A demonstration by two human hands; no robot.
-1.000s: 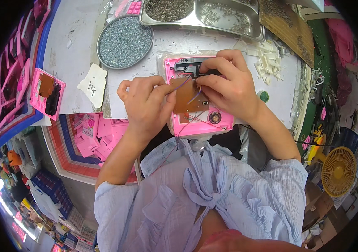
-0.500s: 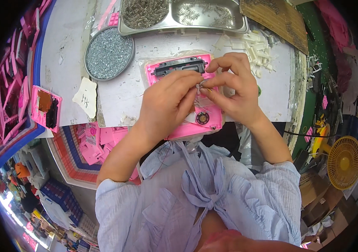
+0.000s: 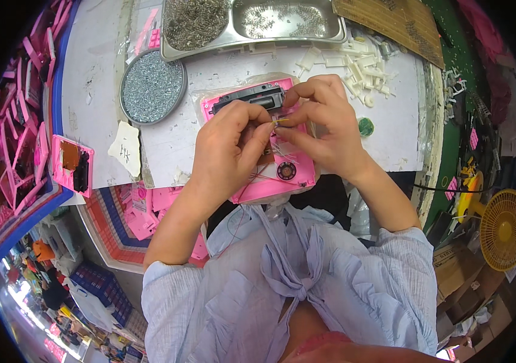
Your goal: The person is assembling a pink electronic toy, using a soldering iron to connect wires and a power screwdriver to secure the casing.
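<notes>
Both hands meet over an open pink plastic housing (image 3: 252, 192), which lies on the worktop (image 3: 173, 145) with clear plastic film (image 3: 198, 98) showing past its upper left edge. Left hand (image 3: 226, 140): grip narrow, thumb and index finger pinching thin wires (image 3: 281, 121), one of them yellow. Right hand (image 3: 326, 124): grip likewise narrow, thumb and index tips on the same wires from the other side. Exact contact points are hard to make out; which fingertip bears on which strand, cannot tell.

Within the housing: dark grey compartment (image 3: 264, 97) along the top, partly covered by fingers; round black speaker (image 3: 286, 170) at lower right; brown circuit board (image 3: 266, 159) mostly hidden under the left hand, only a corner visible. Wires run down past the lower edge onto the blue blouse (image 3: 297, 266).

Around it: grey round tray (image 3: 184, 91) of small screws, upper left; steel tray (image 3: 232, 27) of small metal parts, cut off at the top, as is the cardboard sheet (image 3: 385, 27). White plastic pieces (image 3: 361, 71) overlap in a heap, upper right.
</notes>
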